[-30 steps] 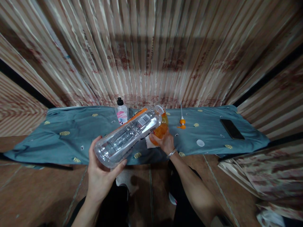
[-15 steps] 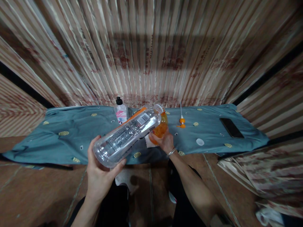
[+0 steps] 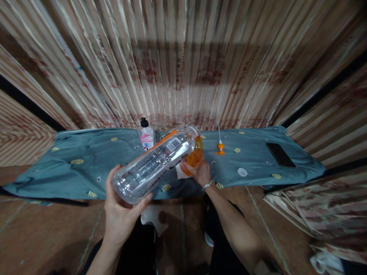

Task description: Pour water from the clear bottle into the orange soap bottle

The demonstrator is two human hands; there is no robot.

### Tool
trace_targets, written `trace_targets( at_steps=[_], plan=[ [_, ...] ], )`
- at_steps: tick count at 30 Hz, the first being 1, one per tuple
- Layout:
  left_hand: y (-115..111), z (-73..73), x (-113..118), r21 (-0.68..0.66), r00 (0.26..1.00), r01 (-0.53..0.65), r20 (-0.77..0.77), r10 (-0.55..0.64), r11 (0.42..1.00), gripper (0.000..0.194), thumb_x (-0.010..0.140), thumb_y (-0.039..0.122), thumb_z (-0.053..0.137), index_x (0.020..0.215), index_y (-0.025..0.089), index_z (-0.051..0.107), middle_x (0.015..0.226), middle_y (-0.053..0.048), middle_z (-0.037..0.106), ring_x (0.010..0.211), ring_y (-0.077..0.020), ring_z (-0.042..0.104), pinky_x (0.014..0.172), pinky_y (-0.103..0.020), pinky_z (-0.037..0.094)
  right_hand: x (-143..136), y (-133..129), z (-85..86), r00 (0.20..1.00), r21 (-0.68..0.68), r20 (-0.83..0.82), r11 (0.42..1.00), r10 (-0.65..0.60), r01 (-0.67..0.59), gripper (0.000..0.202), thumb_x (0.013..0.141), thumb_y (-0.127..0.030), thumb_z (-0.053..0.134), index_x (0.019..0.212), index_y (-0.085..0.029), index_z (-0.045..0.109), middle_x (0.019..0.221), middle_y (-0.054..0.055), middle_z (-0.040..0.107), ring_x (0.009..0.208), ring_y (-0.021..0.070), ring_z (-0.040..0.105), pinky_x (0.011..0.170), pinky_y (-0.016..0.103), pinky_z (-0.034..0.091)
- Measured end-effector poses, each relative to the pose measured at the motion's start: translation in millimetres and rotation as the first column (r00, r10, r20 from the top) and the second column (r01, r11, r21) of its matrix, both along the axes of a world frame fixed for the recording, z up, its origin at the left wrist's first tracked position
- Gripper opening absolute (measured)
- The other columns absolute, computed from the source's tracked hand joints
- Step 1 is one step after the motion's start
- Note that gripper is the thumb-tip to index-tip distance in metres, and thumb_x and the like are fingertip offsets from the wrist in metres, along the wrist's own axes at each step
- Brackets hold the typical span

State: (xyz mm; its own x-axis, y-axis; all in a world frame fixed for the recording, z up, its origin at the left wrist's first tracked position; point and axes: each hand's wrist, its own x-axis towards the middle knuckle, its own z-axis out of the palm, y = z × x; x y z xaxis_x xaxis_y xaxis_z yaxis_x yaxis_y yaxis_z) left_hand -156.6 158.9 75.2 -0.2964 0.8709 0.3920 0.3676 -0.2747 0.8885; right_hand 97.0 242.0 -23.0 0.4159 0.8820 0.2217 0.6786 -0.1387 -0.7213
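Note:
My left hand (image 3: 123, 208) is closed round the base of a large clear plastic bottle (image 3: 149, 170) with an orange-edged label. The bottle is tilted, its neck up and to the right, over the top of an orange see-through bottle (image 3: 195, 154). Around that orange bottle the fingers of my right hand (image 3: 200, 172) are wrapped, holding it on the table. A white tissue-like piece (image 3: 183, 172) shows under it. The clear bottle hides part of the orange one, and I cannot make out any liquid running between them.
An orange pump top with a tube (image 3: 220, 147) lies right of the bottles. Behind stands a small bottle with a black cap (image 3: 146, 135). Farther right are a white disc (image 3: 242, 172) and a phone (image 3: 280, 155) on the blue-green cloth (image 3: 63, 172). A striped curtain (image 3: 183, 68) hangs behind.
Almost nothing differs. The clear bottle has shifted very slightly in my left hand's hold, and my right hand stays in place on the orange bottle.

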Motion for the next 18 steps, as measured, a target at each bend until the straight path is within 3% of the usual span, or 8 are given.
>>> trace_targets(
  at_steps=[5, 9, 15, 18],
  plan=[
    [0.4, -4.3, -0.7, 0.004, 1.000, -0.020, -0.010, 0.020, 1.000, 0.097, 0.061, 0.048, 0.096, 0.147, 0.024, 0.059, 0.138, -0.013, 0.068, 0.121, -0.0346, 0.072, 0.105, -0.046, 0.062, 0.0, 0.5, -3.1, 1.000, 0.028, 0.009, 1.000, -0.007, 0.007, 0.076, 0.075, -0.054, 0.087, 0.137, -0.019, 0.060, 0.110, 0.012, 0.085, 0.100, 0.0347, 0.084, 0.084, 0.043, 0.068],
    [1.2, -5.6, -3.0, 0.030, 1.000, -0.002, -0.024, 0.002, 1.000, 0.101, 0.057, 0.055, 0.097, 0.147, 0.028, 0.061, 0.135, -0.010, 0.071, 0.117, -0.0381, 0.074, 0.101, -0.052, 0.065, -0.2, 1.1, -4.5, 0.999, 0.031, 0.038, 0.999, -0.020, 0.019, 0.074, 0.076, -0.056, 0.085, 0.135, -0.018, 0.060, 0.107, 0.013, 0.086, 0.098, 0.0355, 0.084, 0.081, 0.042, 0.067],
    [-1.8, -9.2, -4.7, -0.007, 0.999, 0.025, -0.033, -0.025, 1.000, 0.086, 0.074, 0.055, 0.089, 0.152, 0.045, 0.054, 0.143, -0.003, 0.067, 0.127, -0.0376, 0.072, 0.109, -0.053, 0.063, -0.3, 0.6, -3.1, 1.000, 0.025, 0.022, 1.000, -0.012, 0.012, 0.073, 0.076, -0.054, 0.087, 0.134, -0.019, 0.060, 0.111, 0.014, 0.085, 0.102, 0.0360, 0.083, 0.086, 0.044, 0.067],
    [-0.4, -7.5, -3.8, 0.008, 0.999, 0.012, -0.040, -0.012, 1.000, 0.094, 0.066, 0.056, 0.093, 0.150, 0.034, 0.057, 0.139, -0.008, 0.069, 0.122, -0.0372, 0.074, 0.105, -0.052, 0.063, -0.5, 0.4, -2.1, 1.000, 0.024, 0.005, 1.000, -0.011, 0.011, 0.074, 0.075, -0.051, 0.088, 0.136, -0.019, 0.060, 0.112, 0.013, 0.085, 0.103, 0.0356, 0.083, 0.088, 0.044, 0.068]
  ],
)
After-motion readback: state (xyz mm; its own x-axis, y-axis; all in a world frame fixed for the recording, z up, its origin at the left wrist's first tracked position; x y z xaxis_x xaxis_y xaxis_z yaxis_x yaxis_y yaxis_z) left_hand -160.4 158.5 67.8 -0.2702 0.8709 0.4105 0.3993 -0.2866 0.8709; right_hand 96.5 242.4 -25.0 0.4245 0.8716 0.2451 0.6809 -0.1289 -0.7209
